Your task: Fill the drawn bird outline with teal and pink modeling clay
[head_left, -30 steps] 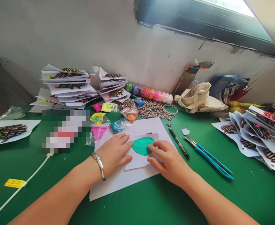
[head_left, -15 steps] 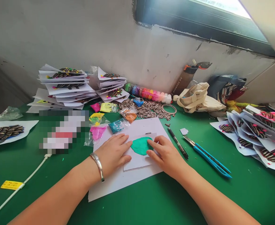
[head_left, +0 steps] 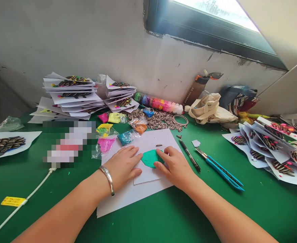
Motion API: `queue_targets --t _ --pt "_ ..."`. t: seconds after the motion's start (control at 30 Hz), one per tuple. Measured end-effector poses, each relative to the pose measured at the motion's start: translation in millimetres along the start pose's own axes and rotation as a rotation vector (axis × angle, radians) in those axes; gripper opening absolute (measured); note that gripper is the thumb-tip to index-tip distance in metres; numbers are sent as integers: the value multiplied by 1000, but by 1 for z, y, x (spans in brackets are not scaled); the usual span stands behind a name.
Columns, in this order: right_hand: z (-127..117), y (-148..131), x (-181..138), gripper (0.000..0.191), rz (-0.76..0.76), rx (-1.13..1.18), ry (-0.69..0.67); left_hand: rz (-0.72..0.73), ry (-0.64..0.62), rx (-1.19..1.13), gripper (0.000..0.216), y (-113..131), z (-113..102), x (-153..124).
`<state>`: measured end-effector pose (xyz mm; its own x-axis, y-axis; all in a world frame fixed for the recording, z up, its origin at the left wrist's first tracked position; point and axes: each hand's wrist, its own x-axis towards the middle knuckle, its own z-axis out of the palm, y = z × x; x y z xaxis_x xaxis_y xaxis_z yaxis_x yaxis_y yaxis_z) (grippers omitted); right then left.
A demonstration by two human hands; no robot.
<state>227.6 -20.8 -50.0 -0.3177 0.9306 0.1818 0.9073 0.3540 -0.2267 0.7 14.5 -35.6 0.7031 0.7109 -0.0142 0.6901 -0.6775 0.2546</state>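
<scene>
My right hand (head_left: 175, 165) lies palm down with the fingers stretched out and close together. It grips nothing; the fingertips press on the right edge of a flat patch of green clay (head_left: 148, 158). The clay lies directly in front of those fingertips, between my two hands, on a small white card (head_left: 148, 175).

My left hand (head_left: 123, 165) is also flat and open. It holds nothing, and its fingers rest on the left part of the card, touching the clay's left edge. A silver bracelet (head_left: 107, 179) circles that wrist. Under the card lies a larger white sheet (head_left: 128, 200) on the green table (head_left: 163, 219).

To do this well, I judge that the left hand should pin the card firmly. The right fingertips should push with even, shallow pressure from the middle outward, so the patch stays level and does not tear or lift off.

Just beyond the right fingertips a single seed (head_left: 158, 145) lies on the sheet. To the right of the right hand are a black pen (head_left: 189, 155) and, further right, a blue utility knife (head_left: 221, 170), both apart from it. Beyond both hands lie small bags of coloured clay (head_left: 125, 136) and a heap of striped seeds (head_left: 161, 119). Finished cards are stacked far beyond the left hand (head_left: 72, 94) and spread far to the right (head_left: 272, 145).
</scene>
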Motion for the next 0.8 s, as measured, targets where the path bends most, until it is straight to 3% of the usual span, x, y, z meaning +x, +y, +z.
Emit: queue_targets --t 0.33,0.5,0.63,0.8 --pt "-8 2 14 30 163 175 -93 23 58 24 44 -3 5 -2" --pt "-7 6 10 46 111 171 -69 32 72 -52 51 -10 9 -5" --pt "-8 2 13 41 -2 11 -116 22 67 -56 54 -11 9 -4" --pt "-10 0 12 42 -18 -17 -123 31 62 -8 49 -8 6 -2"
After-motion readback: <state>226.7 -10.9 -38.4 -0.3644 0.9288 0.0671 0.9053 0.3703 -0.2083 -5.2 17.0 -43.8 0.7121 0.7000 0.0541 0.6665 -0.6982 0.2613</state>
